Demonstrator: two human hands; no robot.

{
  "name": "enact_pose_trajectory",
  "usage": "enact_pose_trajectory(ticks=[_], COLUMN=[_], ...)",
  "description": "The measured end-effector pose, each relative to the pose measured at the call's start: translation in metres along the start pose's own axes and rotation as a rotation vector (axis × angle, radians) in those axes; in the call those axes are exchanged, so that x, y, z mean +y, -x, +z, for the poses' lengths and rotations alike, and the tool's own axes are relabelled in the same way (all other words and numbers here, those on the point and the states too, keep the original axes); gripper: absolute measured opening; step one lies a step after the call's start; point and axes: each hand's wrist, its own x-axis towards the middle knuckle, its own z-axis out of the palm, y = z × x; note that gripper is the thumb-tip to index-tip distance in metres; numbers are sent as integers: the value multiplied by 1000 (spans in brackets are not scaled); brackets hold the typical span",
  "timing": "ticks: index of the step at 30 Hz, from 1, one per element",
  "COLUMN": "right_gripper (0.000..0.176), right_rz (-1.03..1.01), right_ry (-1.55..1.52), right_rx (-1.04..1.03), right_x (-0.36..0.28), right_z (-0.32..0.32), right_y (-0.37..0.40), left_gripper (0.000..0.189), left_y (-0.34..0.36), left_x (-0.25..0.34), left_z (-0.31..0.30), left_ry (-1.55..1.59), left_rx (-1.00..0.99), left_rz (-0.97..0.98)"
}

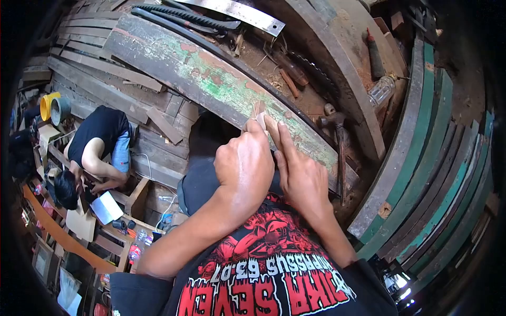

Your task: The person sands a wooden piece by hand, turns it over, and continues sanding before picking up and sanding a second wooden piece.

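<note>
My left hand (245, 160) is closed in a fist, its fingertips pinching one side of a small piece of light wood (271, 129). My right hand (303, 176) steadies the other side, index finger stretched along it and thumb below. Thin pale strips (258, 113) stick up by the left fingertips; whether a blade is inside the fist is hidden. Both hands are just over the near edge of a long board (205, 76) with flaking green paint, which lies across in front of me.
A hammer (340, 139) lies right of the board, near a clear bottle (382, 92) and a curved timber (342, 68). Beyond the board are a metal strip (247, 16) and a drill bit (316, 68). Green planks (411, 174) stand at right. Another person (100, 142) bends over at left.
</note>
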Motion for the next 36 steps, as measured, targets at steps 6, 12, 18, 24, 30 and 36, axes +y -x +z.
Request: enact_pose_trajectory(ticks=[6, 12, 18, 24, 30, 36], right_gripper=[65, 53, 43, 40, 37, 38], right_rz=[83, 207, 107, 167, 255, 285], right_ry=[-13, -287, -473, -637, -899, -909], right_rx=[-118, 96, 304, 378, 391, 530], right_x=[7, 24, 23, 28, 37, 46], right_z=[10, 12, 2, -1, 0, 5], right_y=[-5, 30, 2, 2, 18, 23], left_gripper=[29, 32, 35, 37, 39, 29], left_y=[0, 1, 3, 5, 5, 3], left_x=[-3, -6, -11, -21, -48, -51], left_z=[-3, -14, -13, -15, -13, -21], left_ry=[22, 78, 90, 145, 345, 603], left_rx=[-19, -84, -85, -110, -111, 207], left_rz=[8, -34, -32, -27, 32, 278])
